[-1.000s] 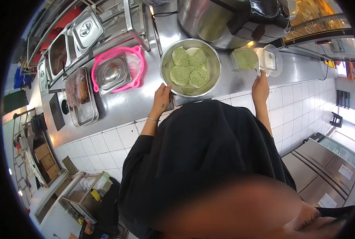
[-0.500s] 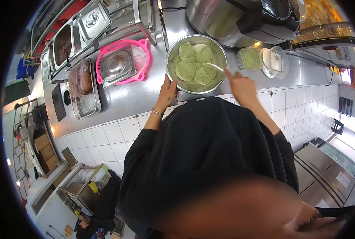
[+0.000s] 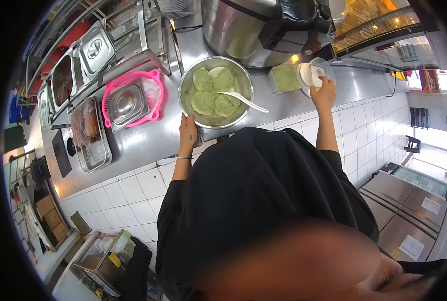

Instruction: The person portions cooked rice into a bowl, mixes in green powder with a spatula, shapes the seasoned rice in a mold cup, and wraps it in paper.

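Steel bowl (image 3: 185, 91), white spoon (image 3: 255, 105) across its rim, stands near the counter (image 3: 360, 86)'s front edge; left hand (image 3: 188, 133) pinches the rim; right hand (image 3: 325, 94) meets white container (image 3: 305, 75), grip we cannot tell.

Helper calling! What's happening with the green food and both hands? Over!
Left hand holding steel bowl. Right hand at round white items, grip unclear. Four green-topped rounds in bowl. White spoon across rim, possibly in the way.

Commercial kitchen, steel counter (image 3: 138, 145), food pans (image 3: 94, 48)
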Tool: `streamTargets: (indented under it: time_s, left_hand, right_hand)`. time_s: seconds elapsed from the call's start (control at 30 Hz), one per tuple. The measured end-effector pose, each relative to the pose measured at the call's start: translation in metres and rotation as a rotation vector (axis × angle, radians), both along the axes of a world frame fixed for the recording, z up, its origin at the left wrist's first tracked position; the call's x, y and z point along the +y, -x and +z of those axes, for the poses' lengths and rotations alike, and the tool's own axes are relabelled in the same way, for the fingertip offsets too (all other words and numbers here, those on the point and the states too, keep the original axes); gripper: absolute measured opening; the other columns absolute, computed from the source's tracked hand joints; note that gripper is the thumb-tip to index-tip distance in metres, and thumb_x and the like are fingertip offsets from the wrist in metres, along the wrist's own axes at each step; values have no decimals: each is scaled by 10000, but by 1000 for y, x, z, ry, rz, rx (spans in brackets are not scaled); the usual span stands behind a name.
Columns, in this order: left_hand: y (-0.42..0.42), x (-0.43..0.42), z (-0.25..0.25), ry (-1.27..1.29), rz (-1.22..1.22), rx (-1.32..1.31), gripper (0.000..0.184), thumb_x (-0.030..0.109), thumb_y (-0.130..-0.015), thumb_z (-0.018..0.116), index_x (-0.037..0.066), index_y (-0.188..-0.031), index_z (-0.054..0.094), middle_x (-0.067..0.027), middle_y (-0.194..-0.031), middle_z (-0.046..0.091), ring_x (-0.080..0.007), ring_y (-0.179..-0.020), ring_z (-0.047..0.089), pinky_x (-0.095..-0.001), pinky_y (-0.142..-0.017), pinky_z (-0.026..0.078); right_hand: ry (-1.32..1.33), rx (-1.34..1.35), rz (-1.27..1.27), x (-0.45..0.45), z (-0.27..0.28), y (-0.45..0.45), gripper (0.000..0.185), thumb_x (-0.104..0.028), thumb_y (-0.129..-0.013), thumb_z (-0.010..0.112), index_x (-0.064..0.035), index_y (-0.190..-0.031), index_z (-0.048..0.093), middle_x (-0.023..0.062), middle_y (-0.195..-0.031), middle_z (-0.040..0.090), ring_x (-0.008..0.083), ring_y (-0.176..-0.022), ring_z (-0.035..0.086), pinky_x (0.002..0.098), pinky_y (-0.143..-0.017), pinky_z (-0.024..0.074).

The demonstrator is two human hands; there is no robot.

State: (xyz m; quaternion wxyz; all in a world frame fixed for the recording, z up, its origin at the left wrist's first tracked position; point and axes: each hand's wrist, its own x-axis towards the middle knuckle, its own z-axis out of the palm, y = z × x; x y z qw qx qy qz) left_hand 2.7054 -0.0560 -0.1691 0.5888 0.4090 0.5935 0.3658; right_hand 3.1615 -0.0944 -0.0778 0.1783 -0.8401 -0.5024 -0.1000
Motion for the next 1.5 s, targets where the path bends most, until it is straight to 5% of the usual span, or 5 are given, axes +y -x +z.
streamTargets:
  time_s: [0.27, 0.3, 0.53, 1.13, 1.5]
  left_hand:
    - [-30, -14, 1, -127, 79, 66, 453, 232, -929, 453, -32, -1297, 478, -151, -1198, 590, -252, -1113, 544, -330, -999, 387]
    - [-33, -17, -7, -176, 201, 9, 346, 312, -943, 494, 32, -1140, 546, -53, -902, 637, -132, -721, 603, -257, -670, 499]
    - [-33, -35, -8, 147, 270, -137, 425, 440, -970, 465, 67, -1168, 512, -68, -1013, 605, -134, -772, 582, -289, -658, 505]
    - [-76, -43, 31, 346, 359, -138, 584, 566, -922, 451, 146, -1324, 403, -123, -1098, 621, -231, -918, 635, -445, -753, 554]
    - [-79, -66, 48, 290, 442, -169, 483, 289, -883, 472, -3, -1256, 376, -224, -1144, 550, -357, -919, 663, -470, -689, 629]
  right_hand:
    - [321, 122, 260, 6, -29, -93, 579, -180, -700, 717, -226, -1257, 564, 37, -1333, 505, 313, -1215, 482, 554, -974, 400]
    - [409, 77, 278, 12, -16, -92, 672, -173, -678, 741, -247, -1310, 523, 23, -1384, 471, 318, -1254, 455, 556, -999, 391]
    - [784, -19, 487, 44, 28, -114, 1145, -181, -536, 853, -314, -1503, 255, 4, -1533, 339, 329, -1400, 315, 568, -1130, 276]
    - [559, -71, 953, 71, 45, -9, 1046, -273, -504, 850, -50, -1415, 385, 183, -1332, 516, 319, -1246, 500, 517, -1041, 387]
    - [451, -93, 992, 72, 11, -16, 1105, -299, -521, 810, -68, -1482, 317, 181, -1389, 491, 317, -1270, 496, 547, -1072, 367]
